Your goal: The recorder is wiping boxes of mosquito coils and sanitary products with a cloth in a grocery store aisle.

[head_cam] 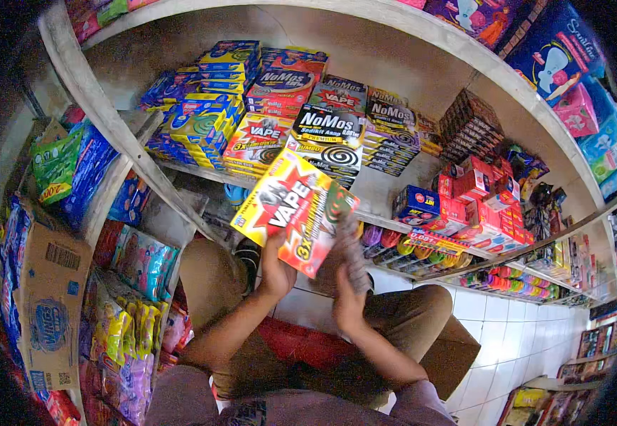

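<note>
My left hand (278, 269) grips the lower edge of a yellow and red Vape mosquito coil box (298, 210), tilted in front of the shelf. In my right hand (350, 298) is a greyish cloth or brush-like thing (352, 250), blurred, close to the box's right side; its exact kind I cannot tell. Just beyond the held box stands a stack of black and white NoMos coil boxes (327, 133). Left of that stack are more yellow and red Vape boxes (257, 139), and farther left are piles of blue and yellow coil boxes (196, 125).
Small red boxes (468, 191) and a blue HIT box (416, 204) stand on the shelf's right part. A curved shelf post (122, 136) rises at the left, beside a brown cardboard box (52, 298). Another cardboard box (449, 354) sits on the tiled floor by my right leg.
</note>
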### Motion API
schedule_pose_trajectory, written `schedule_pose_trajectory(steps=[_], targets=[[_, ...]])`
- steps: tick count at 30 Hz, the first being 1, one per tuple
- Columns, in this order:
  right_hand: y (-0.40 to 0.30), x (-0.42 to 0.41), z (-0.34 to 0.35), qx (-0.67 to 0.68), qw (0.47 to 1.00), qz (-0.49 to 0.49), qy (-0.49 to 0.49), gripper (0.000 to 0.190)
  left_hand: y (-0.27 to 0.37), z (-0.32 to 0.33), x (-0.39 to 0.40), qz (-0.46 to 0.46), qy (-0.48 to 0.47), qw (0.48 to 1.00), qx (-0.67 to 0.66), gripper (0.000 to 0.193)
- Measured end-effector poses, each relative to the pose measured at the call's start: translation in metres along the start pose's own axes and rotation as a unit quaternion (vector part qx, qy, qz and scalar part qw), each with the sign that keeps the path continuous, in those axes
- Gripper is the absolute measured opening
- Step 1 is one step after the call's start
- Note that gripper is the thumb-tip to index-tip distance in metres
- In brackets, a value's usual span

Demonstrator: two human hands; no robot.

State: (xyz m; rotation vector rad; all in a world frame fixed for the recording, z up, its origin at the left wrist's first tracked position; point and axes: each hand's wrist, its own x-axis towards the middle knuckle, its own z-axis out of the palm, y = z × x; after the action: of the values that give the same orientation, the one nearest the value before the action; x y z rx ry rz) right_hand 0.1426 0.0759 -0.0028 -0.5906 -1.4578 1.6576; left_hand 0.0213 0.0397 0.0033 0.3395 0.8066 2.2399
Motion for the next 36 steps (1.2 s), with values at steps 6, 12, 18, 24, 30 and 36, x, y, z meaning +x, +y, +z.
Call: schedule_pose_trajectory(steps=[6,12,18,24,30,36], targets=[[0.016,-0.029,0.008,-0.071,0.997,0.007,-0.019,0.046,0.004,0.013,0.003,0.063,0.065,0.996,0.014,0.042],[-0.003,-0.004,0.008,0.189,0.956,0.222,0.026,0.040,0.019,0.000,0.014,0.048,0.069,0.996,-0.024,0.043],[-0.015,0.023,-0.001,0.321,0.914,0.238,0.068,0.042,-0.014,-0.008,-0.002,-0.027,-0.030,0.985,0.170,0.045],[-0.006,0.041,-0.038,0.199,0.963,0.153,0.102,0.047,-0.001,0.004,-0.007,0.020,-0.251,0.961,0.111,0.108],[-0.050,0.056,-0.048,-0.026,0.999,-0.013,-0.028,0.045,-0.004,-0.029,0.002,-0.232,-0.115,0.959,0.113,0.052],[-0.048,0.064,-0.066,0.154,0.968,0.015,0.198,0.040,0.007,-0.001,0.007,-0.181,-0.001,0.979,-0.096,0.045]])
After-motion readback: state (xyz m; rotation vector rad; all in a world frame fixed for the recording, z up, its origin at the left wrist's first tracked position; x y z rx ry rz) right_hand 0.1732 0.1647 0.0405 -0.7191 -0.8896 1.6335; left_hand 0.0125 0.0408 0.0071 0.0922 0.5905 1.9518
